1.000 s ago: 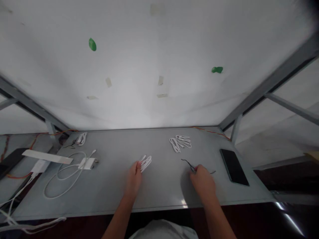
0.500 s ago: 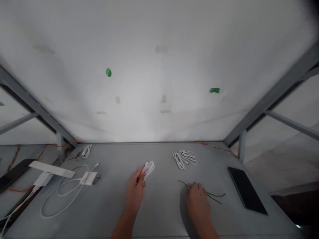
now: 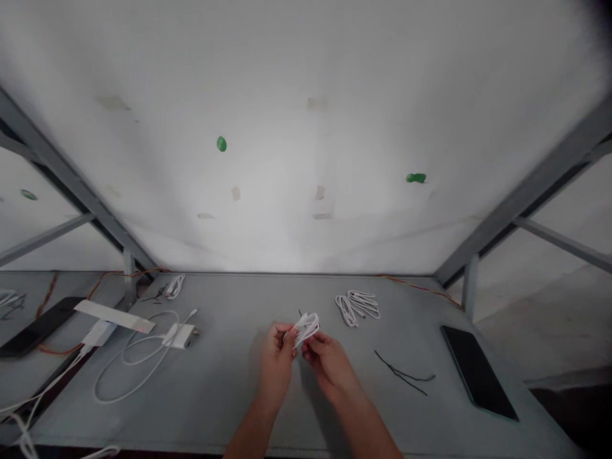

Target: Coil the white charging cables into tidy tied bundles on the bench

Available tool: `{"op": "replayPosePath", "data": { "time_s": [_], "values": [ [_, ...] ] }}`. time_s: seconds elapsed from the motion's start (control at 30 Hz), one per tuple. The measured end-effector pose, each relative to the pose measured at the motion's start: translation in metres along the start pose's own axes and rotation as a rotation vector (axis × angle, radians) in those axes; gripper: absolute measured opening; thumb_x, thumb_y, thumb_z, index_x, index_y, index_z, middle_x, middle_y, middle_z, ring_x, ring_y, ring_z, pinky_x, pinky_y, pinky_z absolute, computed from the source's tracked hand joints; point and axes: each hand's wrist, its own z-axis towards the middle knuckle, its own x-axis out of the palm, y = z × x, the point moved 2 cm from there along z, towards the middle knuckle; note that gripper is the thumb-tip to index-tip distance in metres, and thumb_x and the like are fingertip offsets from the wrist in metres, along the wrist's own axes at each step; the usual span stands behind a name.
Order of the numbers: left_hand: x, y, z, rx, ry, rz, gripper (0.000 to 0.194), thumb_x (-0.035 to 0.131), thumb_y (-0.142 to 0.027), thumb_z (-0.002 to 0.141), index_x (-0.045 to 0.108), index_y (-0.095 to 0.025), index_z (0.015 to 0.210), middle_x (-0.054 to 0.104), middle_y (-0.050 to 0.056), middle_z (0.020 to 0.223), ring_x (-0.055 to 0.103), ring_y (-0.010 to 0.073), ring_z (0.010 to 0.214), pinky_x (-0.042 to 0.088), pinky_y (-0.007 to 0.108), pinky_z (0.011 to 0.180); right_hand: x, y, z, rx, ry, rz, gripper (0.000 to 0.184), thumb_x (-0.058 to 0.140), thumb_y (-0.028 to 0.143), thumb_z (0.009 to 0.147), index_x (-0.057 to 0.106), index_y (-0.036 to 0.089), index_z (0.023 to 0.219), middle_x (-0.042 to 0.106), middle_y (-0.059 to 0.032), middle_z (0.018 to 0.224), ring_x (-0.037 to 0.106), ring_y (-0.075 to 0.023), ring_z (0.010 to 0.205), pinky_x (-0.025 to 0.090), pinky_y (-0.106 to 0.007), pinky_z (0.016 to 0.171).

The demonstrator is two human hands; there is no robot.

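I see a bare left hand (image 3: 276,360) and a bare right hand (image 3: 331,364). Thin wrists (image 3: 348,390) join them to a long left forearm (image 3: 253,430) and right forearm (image 3: 367,428), both bare as far down as I can see.

At the grey table (image 3: 229,401): bare hands (image 3: 278,357) (image 3: 331,366), two; bundled white cables (image 3: 310,324), four; loosely looped white cable (image 3: 157,364), one; white adapter (image 3: 182,336), one; black-screened phone (image 3: 478,373), one; loose black ties nearest that phone (image 3: 393,368), two.
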Motion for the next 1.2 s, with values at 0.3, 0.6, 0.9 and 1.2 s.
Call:
{"op": "replayPosePath", "data": {
  "time_s": [0.3,0.6,0.9,1.2],
  "values": [
    [-0.005,0.005,0.007,-0.005,0.018,-0.033,0.047,0.069,-0.066,0.083,0.066,-0.020,0.089,0.070,0.001,0.076,0.057,0.0126,0.055,0.044,0.025,0.050,0.013,0.003,-0.008,0.209,0.073,0.136,0.024,0.088,0.034,0.061,0.072,0.017,0.067,0.065,-0.0035,0.066,0.055,-0.0140,0.059,0.039,-0.026,0.055],
    [-0.005,0.005,0.012,-0.003,-0.046,0.096,0.045,0.067,-0.065,0.081,0.066,-0.020,0.085,0.069,0.000,0.072,0.056,0.0121,0.051,0.040,0.024,0.047,0.010,-0.008,-0.011,0.005,-0.119,-0.252,0.026,0.078,0.043,0.071,0.076,0.017,0.074,0.068,-0.0035,0.064,0.055,-0.0170,0.057,0.039,-0.028,0.056],
    [-0.014,0.007,0.015,-0.028,-0.057,0.195,0.046,0.067,-0.066,0.082,0.067,-0.020,0.089,0.074,0.004,0.079,0.061,0.0157,0.056,0.046,0.027,0.052,0.013,-0.018,-0.030,-0.709,-0.329,-1.016,0.022,0.049,0.020,0.099,0.068,0.022,0.087,0.066,-0.0043,0.083,0.063,-0.0193,0.070,0.048,-0.030,0.068],
    [-0.019,-0.002,0.009,0.158,0.156,0.656,0.020,0.053,-0.037,0.098,0.065,-0.023,0.091,0.075,0.005,0.085,0.069,0.0216,0.078,0.047,0.032,0.074,0.002,0.004,-0.020,-1.071,0.052,-1.369,0.029,0.049,-0.003,0.086,0.063,0.019,0.100,0.069,-0.0113,0.099,0.064,-0.0256,0.090,0.057,-0.038,0.080]
  ]
}}
